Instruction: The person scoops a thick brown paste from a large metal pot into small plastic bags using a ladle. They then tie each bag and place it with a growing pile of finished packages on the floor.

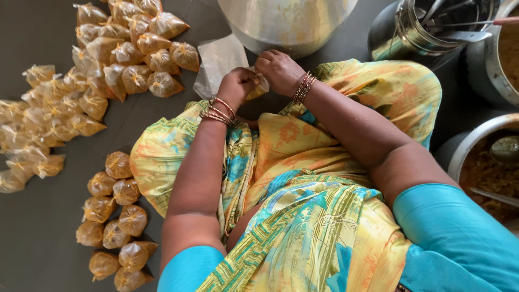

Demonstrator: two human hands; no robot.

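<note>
Both my hands meet over my lap. My left hand (236, 86) and my right hand (279, 70) together pinch a small clear plastic pouch (258, 86) of yellow-brown food, mostly hidden between the fingers. Bangles ring both wrists. Just beyond the hands lies a stack of empty clear plastic bags (219, 59) on the dark floor, in front of a large steel pot (286, 21).
Several tied filled pouches lie in heaps on the floor: one at top left (135, 48), one at far left (43, 124), one at lower left (116, 216). At right stand a steel container with utensils (432, 27) and pots of cooked food (486, 162).
</note>
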